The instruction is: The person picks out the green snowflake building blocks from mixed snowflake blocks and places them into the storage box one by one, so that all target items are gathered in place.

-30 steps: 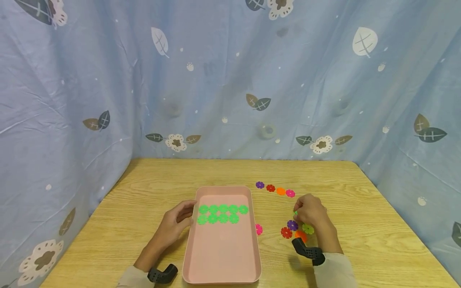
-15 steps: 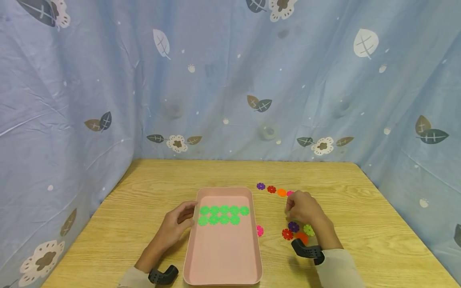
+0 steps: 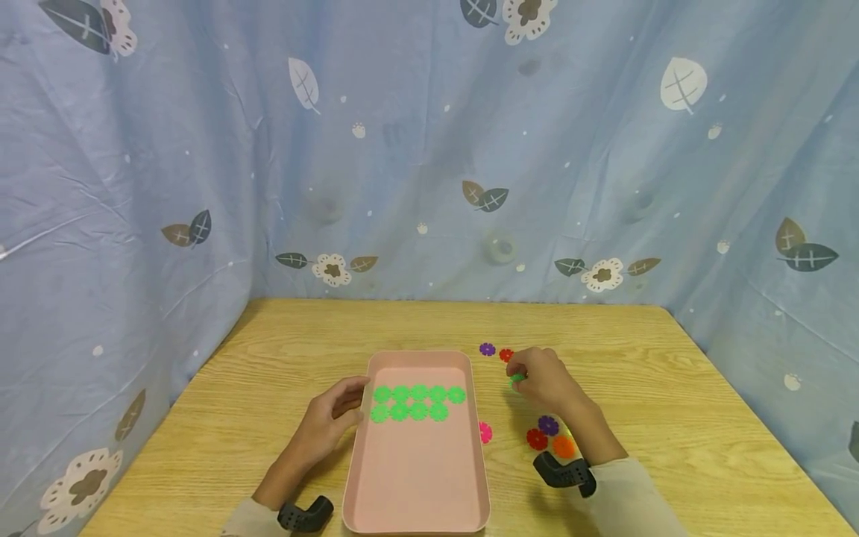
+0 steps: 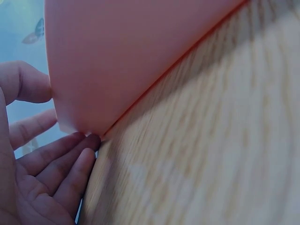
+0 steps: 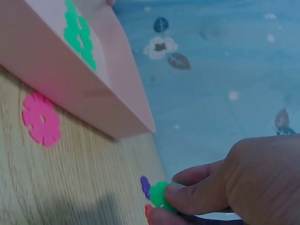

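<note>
A pink rectangular tray stands on the table, with several green snowflake discs laid flat in two rows inside it. My left hand rests against the tray's left side. In the left wrist view its fingers touch the outer wall and bottom edge. To the right of the tray, my right hand pinches another green snowflake disc between thumb and fingers, above the table. Part of that disc is hidden by the fingers.
Purple and red discs lie behind my right hand. Purple, red and orange discs lie near its wrist. A pink disc sits beside the tray wall. A patterned curtain surrounds the table.
My right hand has moved left toward the tray with the green disc, now covering part of the back row of discs. My left hand has stayed at the tray's side.
</note>
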A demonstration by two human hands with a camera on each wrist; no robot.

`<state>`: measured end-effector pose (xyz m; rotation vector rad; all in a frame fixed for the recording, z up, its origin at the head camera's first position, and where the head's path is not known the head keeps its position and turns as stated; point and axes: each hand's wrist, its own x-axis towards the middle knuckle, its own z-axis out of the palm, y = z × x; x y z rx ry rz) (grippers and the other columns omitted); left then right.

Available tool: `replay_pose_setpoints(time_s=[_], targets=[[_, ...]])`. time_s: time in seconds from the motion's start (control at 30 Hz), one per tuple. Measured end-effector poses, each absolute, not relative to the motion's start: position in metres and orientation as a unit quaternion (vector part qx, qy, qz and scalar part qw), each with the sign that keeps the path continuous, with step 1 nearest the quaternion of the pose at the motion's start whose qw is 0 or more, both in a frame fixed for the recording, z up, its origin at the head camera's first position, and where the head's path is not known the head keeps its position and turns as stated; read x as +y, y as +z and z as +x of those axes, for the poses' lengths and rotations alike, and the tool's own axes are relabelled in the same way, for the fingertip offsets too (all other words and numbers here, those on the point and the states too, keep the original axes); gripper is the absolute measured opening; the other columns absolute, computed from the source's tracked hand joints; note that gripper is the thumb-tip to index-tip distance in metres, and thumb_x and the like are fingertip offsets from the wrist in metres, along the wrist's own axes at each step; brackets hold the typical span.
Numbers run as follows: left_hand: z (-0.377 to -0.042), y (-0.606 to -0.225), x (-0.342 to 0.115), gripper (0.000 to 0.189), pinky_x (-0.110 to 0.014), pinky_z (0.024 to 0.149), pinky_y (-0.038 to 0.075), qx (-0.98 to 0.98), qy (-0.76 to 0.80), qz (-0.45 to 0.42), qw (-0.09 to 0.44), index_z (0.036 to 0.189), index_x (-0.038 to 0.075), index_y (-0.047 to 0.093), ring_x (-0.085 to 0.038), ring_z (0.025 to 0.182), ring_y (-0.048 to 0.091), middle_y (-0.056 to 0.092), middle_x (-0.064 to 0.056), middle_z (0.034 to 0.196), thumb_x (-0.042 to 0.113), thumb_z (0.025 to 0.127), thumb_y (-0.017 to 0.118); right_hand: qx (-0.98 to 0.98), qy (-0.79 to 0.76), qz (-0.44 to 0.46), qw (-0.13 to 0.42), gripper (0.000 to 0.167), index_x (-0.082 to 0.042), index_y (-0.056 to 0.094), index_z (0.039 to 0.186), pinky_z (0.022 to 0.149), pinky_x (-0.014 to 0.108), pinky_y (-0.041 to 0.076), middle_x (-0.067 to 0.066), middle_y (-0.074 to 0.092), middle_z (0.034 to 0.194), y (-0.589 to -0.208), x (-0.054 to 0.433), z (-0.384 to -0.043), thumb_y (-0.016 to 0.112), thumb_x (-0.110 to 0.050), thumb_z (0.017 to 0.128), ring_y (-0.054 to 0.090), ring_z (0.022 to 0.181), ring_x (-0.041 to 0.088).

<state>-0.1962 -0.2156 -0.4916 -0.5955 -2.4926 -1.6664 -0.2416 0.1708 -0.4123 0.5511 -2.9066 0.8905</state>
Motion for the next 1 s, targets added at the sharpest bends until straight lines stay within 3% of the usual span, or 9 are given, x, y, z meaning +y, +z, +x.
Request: replay_pose_setpoints(time_s=[0.2, 0.47, 0.7, 0.83, 1.0], targets=[[-0.196, -0.491, -0.215, 0.049, -0.047, 0.108, 0.048, -0.813, -0.550, -0.189, 0.034, 0.144, -0.002, 0.050, -0.036, 0.127, 0.059, 0.058, -0.021, 0.139, 0.001, 0.095, 0.060, -0.928, 0.300, 0.215, 0.047, 0.024, -0.001, 0.075, 0.092, 0.059, 0.027, 0.053, 0.005, 0.066, 0.078, -0.411, 0.158, -0.241, 0.063, 0.015, 0.080, 0.053, 0.069, 0.017], [-0.194, -0.490, -0.214, 0.050, -0.045, 0.108, 0.049, -0.814, -0.549, -0.189, 0.028, 0.144, -0.001, 0.049, -0.034, 0.127, 0.059, 0.058, -0.019, 0.140, 0.001, 0.095, 0.058, -0.904, 0.360, 0.229, 0.015, 0.011, -0.001, 0.072, 0.090, 0.063, 0.025, 0.052, 0.003, 0.064, 0.078, -0.407, 0.143, -0.240, 0.073, 0.008, 0.085, 0.055, 0.071, 0.014], [-0.194, -0.488, -0.214, 0.050, -0.042, 0.108, 0.049, -0.812, -0.552, -0.188, 0.027, 0.144, -0.001, 0.049, -0.034, 0.127, 0.058, 0.058, -0.020, 0.140, 0.001, 0.095, 0.058, -0.863, 0.431, 0.265, -0.015, 0.005, 0.001, 0.072, 0.087, 0.052, 0.026, 0.056, 0.004, 0.063, 0.076, -0.410, 0.131, -0.243, 0.072, 0.006, 0.086, 0.063, 0.062, 0.024], [-0.195, -0.490, -0.215, 0.050, -0.042, 0.108, 0.049, -0.813, -0.549, -0.191, 0.033, 0.144, -0.002, 0.049, -0.036, 0.127, 0.058, 0.058, -0.020, 0.140, 0.001, 0.095, 0.059, -0.868, 0.412, 0.278, -0.018, 0.002, 0.003, 0.073, 0.087, 0.058, 0.026, 0.054, 0.001, 0.064, 0.077, -0.414, 0.124, -0.246, 0.074, 0.001, 0.085, 0.058, 0.067, 0.015], [-0.195, -0.492, -0.215, 0.050, -0.042, 0.107, 0.050, -0.816, -0.547, -0.185, 0.040, 0.144, -0.001, 0.050, -0.036, 0.126, 0.059, 0.059, -0.020, 0.139, -0.001, 0.094, 0.059, -0.878, 0.381, 0.287, -0.030, 0.004, -0.002, 0.074, 0.085, 0.059, 0.026, 0.052, -0.004, 0.064, 0.077, -0.423, 0.117, -0.247, 0.073, 0.002, 0.085, 0.056, 0.067, 0.014]])
